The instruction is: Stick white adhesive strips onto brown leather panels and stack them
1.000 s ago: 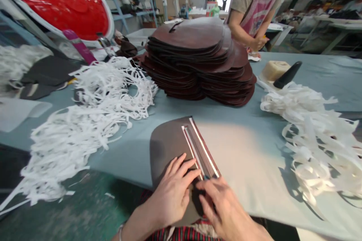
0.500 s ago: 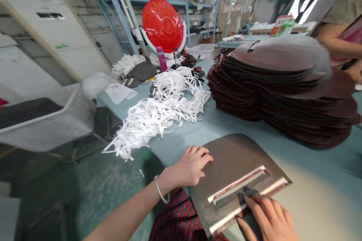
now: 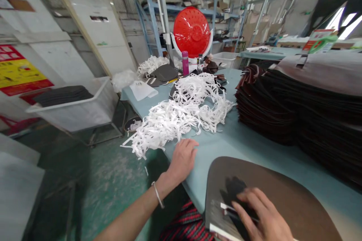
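My left hand is over the table's near-left edge, just below a heap of white strips. Its fingers are loosely bent with a gap at the thumb, and nothing shows in them. My right hand presses on a dark brown rounded panel. A dark, soft-looking piece sits under its fingers; its kind is unclear. Beside those fingertips lies a narrow slot with a whitish strip. A pale band runs along the panel's near edge.
A tall stack of dark brown panels stands at the right of the blue table. Behind the strips are a pink bottle and a red round basin-like object. A white bin with dark sheets is at the left.
My left hand has come off the panel and moved toward the white strips. The panel is turned, and its slotted end now lies at the lower left. The view has swung left.
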Available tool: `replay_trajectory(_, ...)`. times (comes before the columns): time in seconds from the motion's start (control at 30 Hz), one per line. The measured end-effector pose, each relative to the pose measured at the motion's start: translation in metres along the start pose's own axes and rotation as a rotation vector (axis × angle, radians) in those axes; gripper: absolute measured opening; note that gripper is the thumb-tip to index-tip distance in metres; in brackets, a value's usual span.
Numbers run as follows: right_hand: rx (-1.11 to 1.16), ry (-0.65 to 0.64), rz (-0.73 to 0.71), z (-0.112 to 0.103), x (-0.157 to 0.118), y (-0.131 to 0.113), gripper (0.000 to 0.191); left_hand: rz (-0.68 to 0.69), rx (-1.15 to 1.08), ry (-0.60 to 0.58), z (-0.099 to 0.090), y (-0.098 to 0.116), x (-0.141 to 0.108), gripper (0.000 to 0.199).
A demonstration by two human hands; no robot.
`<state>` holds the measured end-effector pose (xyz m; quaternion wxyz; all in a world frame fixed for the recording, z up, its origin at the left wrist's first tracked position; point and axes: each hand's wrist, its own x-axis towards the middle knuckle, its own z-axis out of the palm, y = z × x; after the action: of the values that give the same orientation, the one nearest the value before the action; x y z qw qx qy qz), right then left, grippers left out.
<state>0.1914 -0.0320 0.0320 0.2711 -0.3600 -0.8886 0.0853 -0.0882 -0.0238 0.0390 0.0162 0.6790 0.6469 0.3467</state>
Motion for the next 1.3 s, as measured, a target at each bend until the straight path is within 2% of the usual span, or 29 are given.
replay_trajectory(0.03,0.067,0.038,0.024,0.009,0.025,-0.011,0.017,-0.025,0.018,0.060,-0.005,-0.010,0.000,0.023)
replay_trajectory(0.13,0.218,-0.015,-0.015,0.052,0.100,-0.039,0.029,-0.093,0.121,0.196,-0.017,-0.033,0.002,0.030)
replay_trajectory(0.23,0.132,-0.112,-0.041,0.098,0.160,-0.055,0.041,-0.127,0.237,0.247,-0.024,-0.047,0.003,0.038)
replay_trajectory(0.33,0.003,-0.194,0.028,0.124,0.190,-0.061,0.029,-0.117,0.364,0.183,-0.025,-0.055,0.004,0.049)
replay_trajectory(0.4,-0.035,-0.205,0.055,0.124,0.193,-0.060,0.019,-0.094,0.443,0.126,-0.023,-0.060,0.005,0.051)
replay_trajectory(0.47,-0.075,-0.216,0.063,0.110,0.185,-0.055,0.020,-0.066,0.492,0.090,-0.020,-0.067,0.007,0.047)
replay_trajectory(0.57,-0.143,-0.236,0.087,0.070,0.157,-0.035,0.027,-0.041,0.529,0.070,-0.018,-0.084,0.013,0.045)
replay_trajectory(0.7,-0.288,-0.201,0.230,0.007,0.095,0.021,0.028,-0.053,0.526,0.053,-0.026,-0.106,0.024,0.041)
replay_trajectory(0.77,-0.315,-0.151,0.313,-0.021,0.055,0.053,0.022,-0.066,0.507,0.032,-0.029,-0.102,0.027,0.040)
replay_trajectory(0.87,-0.203,-0.078,0.437,-0.053,-0.008,0.085,0.020,-0.093,0.494,0.098,-0.025,-0.067,0.021,0.049)
replay_trajectory(0.93,-0.109,-0.054,0.528,-0.064,-0.041,0.090,0.020,-0.029,0.414,0.077,-0.015,-0.032,0.006,0.051)
replay_trajectory(0.97,-0.076,-0.047,0.567,-0.067,-0.055,0.088,0.021,0.047,0.331,-0.007,-0.008,-0.015,-0.003,0.047)
replay_trajectory(1.03,-0.048,-0.023,0.626,-0.069,-0.075,0.078,0.020,0.215,0.157,-0.248,0.008,0.012,-0.019,0.036)
replay_trajectory(1.1,-0.046,-0.002,0.662,-0.068,-0.088,0.065,0.019,0.291,0.075,-0.394,0.023,0.026,-0.025,0.028)
replay_trajectory(1.13,-0.043,0.003,0.676,-0.067,-0.093,0.059,0.019,0.289,0.078,-0.411,0.029,0.030,-0.023,0.025)
replay_trajectory(1.23,-0.008,-0.007,0.673,-0.065,-0.096,0.039,0.018,0.259,0.126,-0.372,0.040,0.047,-0.008,0.023)
replay_trajectory(1.3,0.030,-0.020,0.627,-0.064,-0.088,0.026,0.018,0.302,0.090,-0.339,0.043,0.074,0.000,0.024)
